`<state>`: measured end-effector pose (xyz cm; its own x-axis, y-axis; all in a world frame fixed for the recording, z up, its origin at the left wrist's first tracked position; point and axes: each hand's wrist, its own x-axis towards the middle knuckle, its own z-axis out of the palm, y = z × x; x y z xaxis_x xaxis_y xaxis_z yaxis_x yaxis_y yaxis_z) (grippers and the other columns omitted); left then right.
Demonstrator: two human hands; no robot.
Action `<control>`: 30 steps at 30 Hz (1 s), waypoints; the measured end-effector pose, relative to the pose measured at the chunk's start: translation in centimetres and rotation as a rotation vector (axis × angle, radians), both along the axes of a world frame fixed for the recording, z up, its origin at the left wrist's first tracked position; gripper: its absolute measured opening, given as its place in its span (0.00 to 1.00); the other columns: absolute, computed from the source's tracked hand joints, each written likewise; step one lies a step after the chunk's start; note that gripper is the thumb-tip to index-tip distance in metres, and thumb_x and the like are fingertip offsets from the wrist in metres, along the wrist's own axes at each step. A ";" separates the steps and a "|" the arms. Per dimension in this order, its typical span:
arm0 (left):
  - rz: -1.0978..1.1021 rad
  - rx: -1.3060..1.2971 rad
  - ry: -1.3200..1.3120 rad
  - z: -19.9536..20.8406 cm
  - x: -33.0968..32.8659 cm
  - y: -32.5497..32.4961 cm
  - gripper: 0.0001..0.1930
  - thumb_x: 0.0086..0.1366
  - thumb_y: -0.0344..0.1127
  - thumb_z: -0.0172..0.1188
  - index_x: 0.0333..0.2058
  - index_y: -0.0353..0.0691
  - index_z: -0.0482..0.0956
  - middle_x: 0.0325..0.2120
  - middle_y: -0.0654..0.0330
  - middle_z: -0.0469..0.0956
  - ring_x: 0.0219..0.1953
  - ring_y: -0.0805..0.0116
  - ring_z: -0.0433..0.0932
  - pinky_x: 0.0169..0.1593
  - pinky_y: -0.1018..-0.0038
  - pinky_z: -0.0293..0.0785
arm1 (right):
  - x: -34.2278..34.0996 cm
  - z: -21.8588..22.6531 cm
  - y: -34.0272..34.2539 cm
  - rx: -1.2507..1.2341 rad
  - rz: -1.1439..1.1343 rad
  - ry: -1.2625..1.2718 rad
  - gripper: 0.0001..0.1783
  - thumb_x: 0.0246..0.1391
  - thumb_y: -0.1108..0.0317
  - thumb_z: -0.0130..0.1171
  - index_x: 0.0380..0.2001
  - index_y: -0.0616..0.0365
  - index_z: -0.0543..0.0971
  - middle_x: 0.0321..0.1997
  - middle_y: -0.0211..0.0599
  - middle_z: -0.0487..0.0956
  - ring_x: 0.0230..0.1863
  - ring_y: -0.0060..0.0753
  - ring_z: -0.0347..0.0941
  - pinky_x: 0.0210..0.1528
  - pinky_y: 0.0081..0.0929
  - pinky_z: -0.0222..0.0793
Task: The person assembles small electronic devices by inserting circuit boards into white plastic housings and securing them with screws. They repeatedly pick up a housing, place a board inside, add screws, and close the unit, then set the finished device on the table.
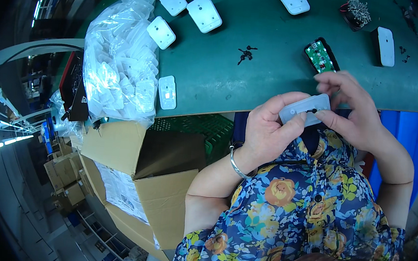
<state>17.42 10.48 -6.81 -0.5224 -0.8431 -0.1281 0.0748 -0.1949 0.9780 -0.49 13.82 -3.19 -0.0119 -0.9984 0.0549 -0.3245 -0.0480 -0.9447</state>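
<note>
My left hand (274, 129) grips a translucent white plastic cover (290, 111) between thumb and fingers, just off the table's near edge. My right hand (352, 111) has its thumb against a small black piece (312, 111) on that cover, with the index finger raised and curled. Just beyond the right fingers, a black housing with a green circuit board (322, 55) lies on the table. Farther off sits a little pile of small black parts (247, 55). Another translucent cover (167, 92) rests near the table's edge at the left.
A clear bag of white covers (122, 58) lies on the left of the green table (205, 60). Several white-faced units (204, 14) stand farther back. A bundle of wires or screws (356, 14) is at the far right. Below the edge are an opened carton (164, 191) and a green crate (216, 133).
</note>
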 end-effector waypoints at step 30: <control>-0.065 -0.930 -0.352 0.4 -1.2 -3.1 0.36 0.46 0.33 0.69 0.53 0.31 0.62 0.44 0.49 0.70 0.44 0.60 0.72 0.46 0.71 0.70 | -1.6 -4.1 1.1 -0.098 -0.360 -1.033 0.35 0.62 0.46 0.27 0.57 0.69 0.57 0.53 0.45 0.67 0.55 0.36 0.63 0.58 0.31 0.58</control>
<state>16.23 7.39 -6.44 -0.6299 -0.6580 0.4126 -0.2324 0.6666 0.7083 -2.07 14.92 -7.34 -0.3873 -0.9193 -0.0701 0.6106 -0.1987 -0.7666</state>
